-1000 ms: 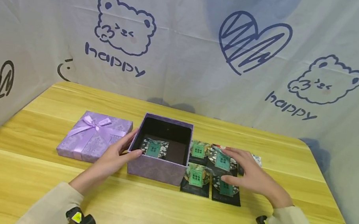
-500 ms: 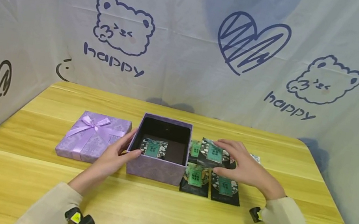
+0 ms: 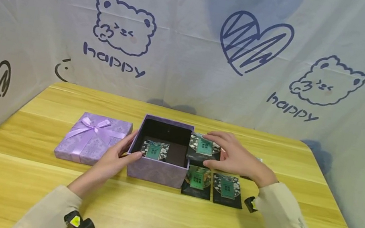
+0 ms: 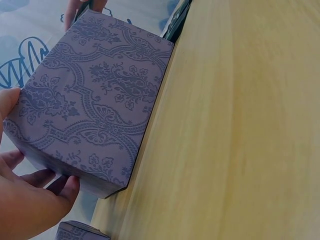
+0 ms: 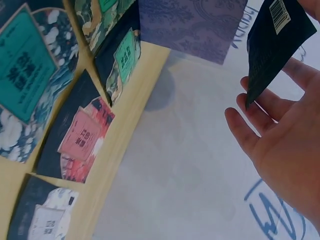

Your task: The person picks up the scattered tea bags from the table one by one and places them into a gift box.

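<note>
Right hand (image 3: 238,160) pinching a dark packet (image 3: 202,149) with green label, barcode underneath, left hand (image 3: 116,158) spread against open purple box (image 3: 158,169), "happy" on backdrop (image 3: 114,62) behind both hands.

A lilac damask print is seen on the open box (image 3: 157,171) and its ribboned lid (image 3: 91,138); black floral packets (image 3: 197,181) bear teal labels, one (image 5: 80,137) pink; navy bears are drawn on the white backdrop (image 3: 195,43)
</note>
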Motion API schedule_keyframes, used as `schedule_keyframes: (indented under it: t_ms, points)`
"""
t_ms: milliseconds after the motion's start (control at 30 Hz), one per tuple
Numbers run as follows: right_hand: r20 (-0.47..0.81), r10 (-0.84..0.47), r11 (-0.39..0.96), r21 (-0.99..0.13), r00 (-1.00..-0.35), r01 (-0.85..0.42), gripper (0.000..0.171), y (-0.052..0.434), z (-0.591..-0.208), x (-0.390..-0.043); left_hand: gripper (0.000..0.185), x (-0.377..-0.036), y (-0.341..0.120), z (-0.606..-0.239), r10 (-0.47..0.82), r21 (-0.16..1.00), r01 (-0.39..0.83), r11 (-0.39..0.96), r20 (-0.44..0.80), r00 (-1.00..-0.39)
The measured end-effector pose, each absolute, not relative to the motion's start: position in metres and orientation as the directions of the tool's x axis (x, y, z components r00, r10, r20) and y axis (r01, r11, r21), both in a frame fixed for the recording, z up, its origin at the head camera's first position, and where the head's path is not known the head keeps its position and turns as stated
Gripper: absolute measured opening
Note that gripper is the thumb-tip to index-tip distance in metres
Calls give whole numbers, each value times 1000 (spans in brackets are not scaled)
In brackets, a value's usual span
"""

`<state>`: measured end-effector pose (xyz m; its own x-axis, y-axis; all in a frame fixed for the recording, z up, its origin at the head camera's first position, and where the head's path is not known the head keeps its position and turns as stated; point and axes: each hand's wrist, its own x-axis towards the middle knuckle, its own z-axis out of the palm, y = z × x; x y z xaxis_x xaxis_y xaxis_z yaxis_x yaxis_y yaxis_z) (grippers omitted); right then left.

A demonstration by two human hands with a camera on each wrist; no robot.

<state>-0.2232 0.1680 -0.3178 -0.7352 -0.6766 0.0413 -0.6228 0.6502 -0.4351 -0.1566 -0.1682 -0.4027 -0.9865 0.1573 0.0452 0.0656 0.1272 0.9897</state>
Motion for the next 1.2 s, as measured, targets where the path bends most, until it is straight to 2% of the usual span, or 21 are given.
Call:
schedule_keyframes:
  t_ms: [600, 867, 1200]
  points:
    - [-47, -750, 618, -406, -660, -673, 74, 119, -295, -242, 72, -156, -168, -403, 161, 989, 81, 120, 61, -985]
    - [-89, -753, 631, -379, -653, -677, 73, 101, -289, -253, 71, -157, -168, -404, 162, 989, 95, 117, 75, -984]
    - [-138, -765, 624, -404, -630, -669, 74, 78, -290, -262, 71, -157, -168, -404, 169, 990, 89, 108, 70, -983]
